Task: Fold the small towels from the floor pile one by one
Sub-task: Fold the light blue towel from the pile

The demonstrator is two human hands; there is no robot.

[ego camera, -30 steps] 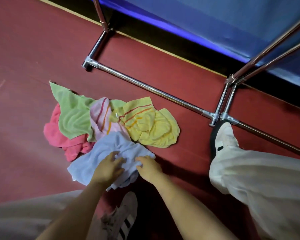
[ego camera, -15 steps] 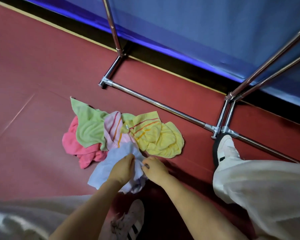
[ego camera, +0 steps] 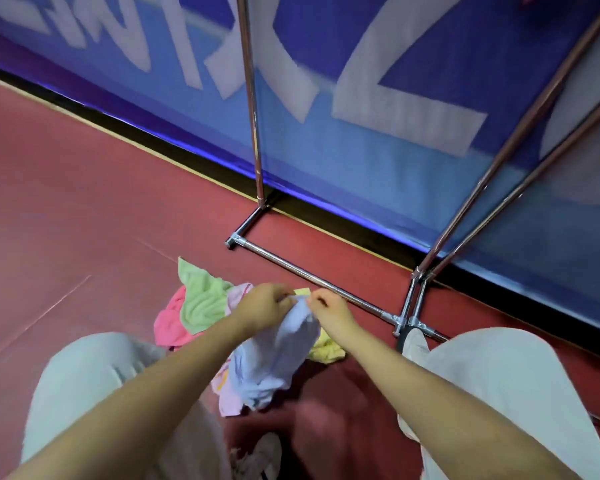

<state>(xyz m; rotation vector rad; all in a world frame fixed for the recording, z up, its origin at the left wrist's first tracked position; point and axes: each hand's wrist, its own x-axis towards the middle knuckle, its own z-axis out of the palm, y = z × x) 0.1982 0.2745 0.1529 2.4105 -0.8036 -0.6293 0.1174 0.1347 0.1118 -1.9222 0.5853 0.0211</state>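
A pale blue small towel (ego camera: pixel 274 355) hangs bunched in the air in front of me, above the floor pile. My left hand (ego camera: pixel 262 304) pinches its top edge on the left, and my right hand (ego camera: pixel 328 308) pinches the same edge on the right, close together. Behind and below it lies the pile: a green towel (ego camera: pixel 201 296), a pink towel (ego camera: pixel 170 323), a light pink striped towel (ego camera: pixel 227 389) and a yellow towel (ego camera: pixel 324 349), partly hidden by the lifted one.
A chrome rack frame (ego camera: pixel 312 277) lies across the red floor (ego camera: pixel 66 220) just beyond the pile, with upright poles (ego camera: pixel 252 109). A blue banner wall (ego camera: pixel 378 150) stands behind. My knees in light trousers (ego camera: pixel 499 382) flank the pile.
Both hands have lifted the pale blue towel off the floor pile and gathered its top edge. The camera has tilted up toward the banner.
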